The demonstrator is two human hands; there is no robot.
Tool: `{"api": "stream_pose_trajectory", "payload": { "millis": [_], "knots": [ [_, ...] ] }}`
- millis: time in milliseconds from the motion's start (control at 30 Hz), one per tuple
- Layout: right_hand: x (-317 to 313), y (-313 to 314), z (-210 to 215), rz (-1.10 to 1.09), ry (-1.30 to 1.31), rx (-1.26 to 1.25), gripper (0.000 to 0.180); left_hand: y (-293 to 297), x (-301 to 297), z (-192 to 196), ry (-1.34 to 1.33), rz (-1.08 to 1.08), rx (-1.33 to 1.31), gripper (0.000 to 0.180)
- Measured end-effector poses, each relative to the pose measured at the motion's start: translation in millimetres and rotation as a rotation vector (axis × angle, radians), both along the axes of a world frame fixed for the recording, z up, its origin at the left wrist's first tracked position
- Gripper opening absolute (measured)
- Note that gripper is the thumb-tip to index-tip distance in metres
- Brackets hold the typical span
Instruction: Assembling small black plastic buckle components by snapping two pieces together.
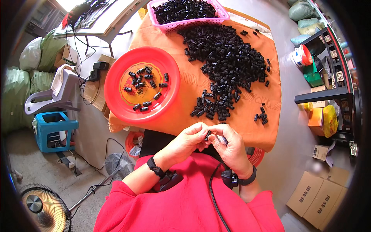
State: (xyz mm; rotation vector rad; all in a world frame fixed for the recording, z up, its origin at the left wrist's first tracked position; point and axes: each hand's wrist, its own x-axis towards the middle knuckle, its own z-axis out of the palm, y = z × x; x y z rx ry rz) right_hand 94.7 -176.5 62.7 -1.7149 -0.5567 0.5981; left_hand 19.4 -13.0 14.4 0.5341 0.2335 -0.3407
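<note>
My left hand [192, 136] and my right hand [232, 149] meet just off the near edge of the table. Both are closed, with thumbs and fingertips pinching a small black plastic cord lock [208, 135] between them. My fingers cover much of it. A dark glint shows by the right fingertips, too small to name. Beyond my hands, a big pile of loose black cord locks [228, 62] spreads over the orange cloth [185, 112]. To the left, a round red tray [110, 87] holds several similar pieces, lying apart from one another.
At the far edge stands a pink basket [185, 25] full of black pieces. Several strays [261, 116] lie on the cloth at right. A blue stool [56, 131] and a fan [44, 208] are on the left floor; flattened cardboard [317, 197] and a black shelf [328, 94] are at right.
</note>
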Motion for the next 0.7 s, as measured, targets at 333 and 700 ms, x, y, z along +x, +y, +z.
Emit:
{"api": "stream_pose_trajectory", "payload": {
  "millis": [333, 700],
  "knots": [
    [-2, 4, -8, -0.038, -0.077, -0.081, 0.011, -3, -1, 2, 0.045, 0.005, -0.019, 0.018],
    [-1, 5, -2, -0.018, -0.063, -0.151, 0.012, -5, -3, -3, 0.053, 0.017, -0.041, 0.019]
  ]
}}
